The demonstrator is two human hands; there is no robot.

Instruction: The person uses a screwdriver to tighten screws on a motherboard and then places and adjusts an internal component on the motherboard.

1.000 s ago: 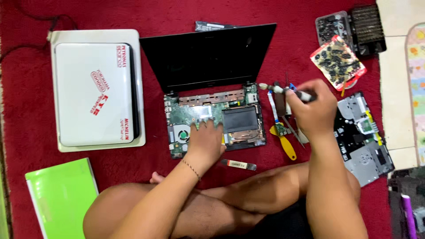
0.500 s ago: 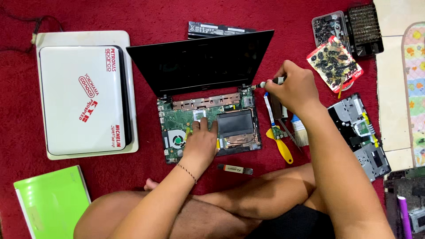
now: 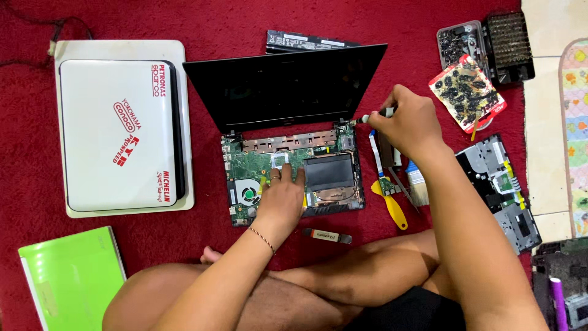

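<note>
Opened laptop (image 3: 288, 178) sits on red carpet (image 3: 202, 24), keyboard cover (image 3: 499, 190) already removed, motherboard exposed. Left hand (image 3: 283, 199) is pressed flat on board, fingers loosely together. A screwdriver (image 3: 367, 117) is pinched by right hand (image 3: 407, 122) at the right hinge corner; board not yet lifted out.

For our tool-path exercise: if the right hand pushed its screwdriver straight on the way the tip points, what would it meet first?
The right hand aims the screwdriver leftwards; it would probably first meet the hinge corner of the opened laptop, though depth is unclear.
</note>
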